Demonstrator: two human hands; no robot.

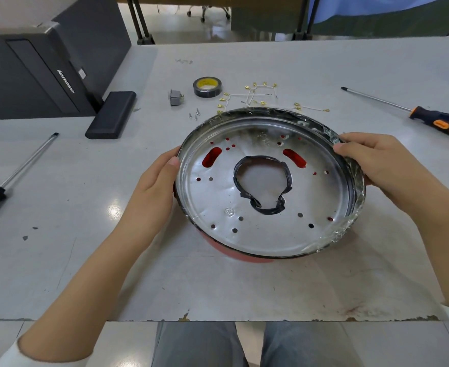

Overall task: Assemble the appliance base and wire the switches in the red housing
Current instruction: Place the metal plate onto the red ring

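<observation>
my knees in grey trousers (199, 343) show below the near edge of the pale grey desk (218, 287). on the desk right in front of me sits the round shiny metal pan with a tape-lined centre hole (247, 207), nested in the red housing (234, 254), whose red rim peeks out at the near side and through the slots. my left hand (152, 186) lies against the pan's left edge, thumb on the rim, fingers hidden behind it. my right hand (374, 160) grips the taped right rim, thumb on top and fingers curled outside. farther out, a dark-handled screwdriver (14, 176) lies left and an orange and black screwdriver (416, 113) right. beyond the pan lie small screws (194, 115), a grey switch (175, 98), a roll of black tape (207, 87) and white wires with brass terminals (255, 95).
</observation>
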